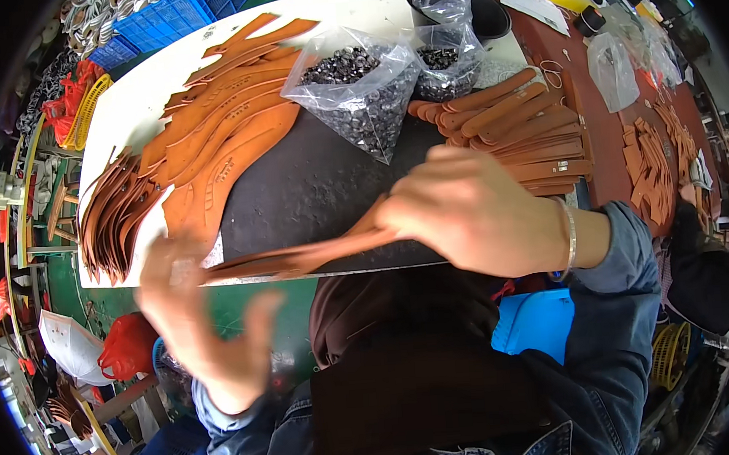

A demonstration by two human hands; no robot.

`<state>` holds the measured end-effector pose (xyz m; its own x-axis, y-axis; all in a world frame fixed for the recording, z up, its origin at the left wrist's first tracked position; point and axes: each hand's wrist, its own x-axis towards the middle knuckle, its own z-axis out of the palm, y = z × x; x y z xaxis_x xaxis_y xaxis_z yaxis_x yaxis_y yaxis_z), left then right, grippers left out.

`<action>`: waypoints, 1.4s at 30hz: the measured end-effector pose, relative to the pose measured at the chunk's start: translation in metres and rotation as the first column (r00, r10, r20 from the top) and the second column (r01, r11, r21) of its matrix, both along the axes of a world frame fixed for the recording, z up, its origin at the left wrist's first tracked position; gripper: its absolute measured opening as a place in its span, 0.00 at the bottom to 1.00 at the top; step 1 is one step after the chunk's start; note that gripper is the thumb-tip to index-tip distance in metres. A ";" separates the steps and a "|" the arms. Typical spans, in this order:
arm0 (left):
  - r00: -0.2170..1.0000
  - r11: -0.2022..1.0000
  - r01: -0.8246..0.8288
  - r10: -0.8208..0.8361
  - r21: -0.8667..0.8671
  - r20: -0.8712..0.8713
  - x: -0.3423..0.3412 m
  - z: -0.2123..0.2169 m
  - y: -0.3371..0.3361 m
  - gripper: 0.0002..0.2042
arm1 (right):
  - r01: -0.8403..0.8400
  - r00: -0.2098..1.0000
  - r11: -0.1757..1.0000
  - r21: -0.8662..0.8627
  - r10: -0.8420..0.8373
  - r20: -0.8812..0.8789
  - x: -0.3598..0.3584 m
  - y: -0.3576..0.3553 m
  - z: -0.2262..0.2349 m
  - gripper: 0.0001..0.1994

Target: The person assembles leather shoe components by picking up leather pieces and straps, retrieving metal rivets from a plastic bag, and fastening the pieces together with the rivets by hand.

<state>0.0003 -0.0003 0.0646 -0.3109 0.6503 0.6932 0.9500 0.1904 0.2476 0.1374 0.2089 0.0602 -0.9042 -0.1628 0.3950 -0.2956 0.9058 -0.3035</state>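
My right hand point(473, 211) is closed on one end of a long tan leather strap piece point(299, 256) that lies along the near edge of the black work mat point(319, 180). My left hand point(198, 319) is blurred, fingers spread, at the strap's other end near the table edge; whether it touches the strap I cannot tell. A fan of curved tan leather pieces point(214, 136) lies to the left on the mat and white table. A pile of strap pieces point(518, 124) sits just beyond my right hand.
Two clear bags of small dark metal studs point(355, 89) stand at the back of the mat beside a black bowl point(485, 16). More leather pieces point(656, 165) lie at right near another person's dark cap point(711, 283). Blue crates point(172, 13) stand behind the table.
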 end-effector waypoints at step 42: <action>0.648 0.936 0.249 0.031 -0.249 0.761 0.015 -0.046 0.014 0.06 | 0.413 0.910 0.906 0.094 -0.407 -0.081 -0.041 0.141 -0.035 0.07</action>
<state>0.0154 0.0133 0.0188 -0.5387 0.8424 0.0161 0.4844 0.2941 0.8239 0.0959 0.3495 0.0254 -0.8760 0.1737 0.4500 0.0948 0.9767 -0.1924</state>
